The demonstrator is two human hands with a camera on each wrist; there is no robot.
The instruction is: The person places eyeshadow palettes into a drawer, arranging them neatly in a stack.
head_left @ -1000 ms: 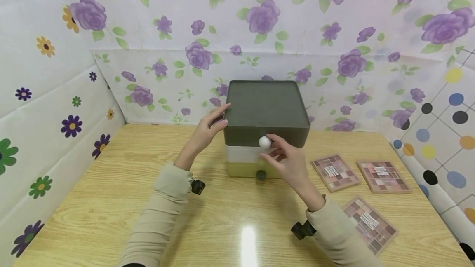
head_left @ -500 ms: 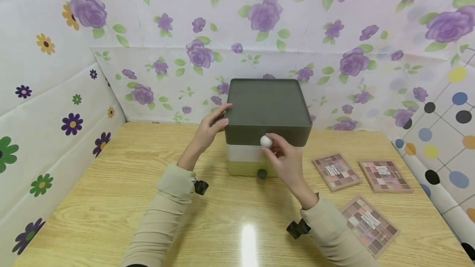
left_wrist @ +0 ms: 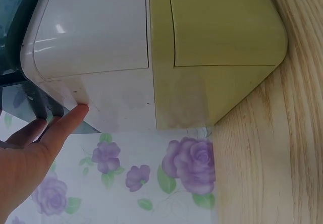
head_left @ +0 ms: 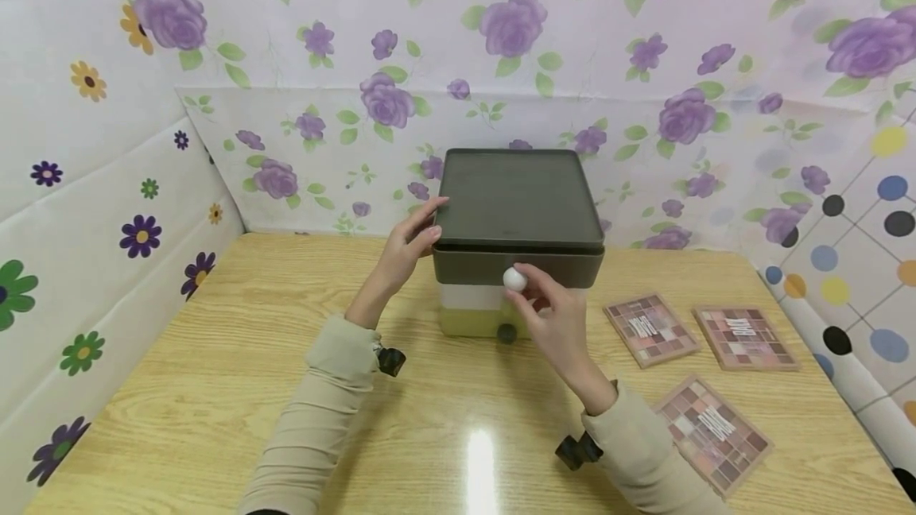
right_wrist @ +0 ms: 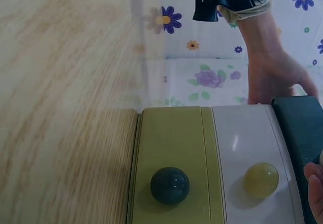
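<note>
White knob [head_left: 513, 278] pinched in right hand [head_left: 554, 324] grip; left hand [head_left: 404, 249] flat against drawer box [head_left: 518, 205].

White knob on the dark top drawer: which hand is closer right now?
Right. The right hand pinches the white knob at the drawer front; the left hand rests against the organizer's left side, clear of it.

We've got long beige sleeves on both arms, kind of a soft knit that bunches up at the cuffs. Both hands, the left hand [head_left: 405, 249] and right hand [head_left: 554, 316], are bare, no rings or gloves. Each wrist has a small black camera clipped right at the cuff.
</note>
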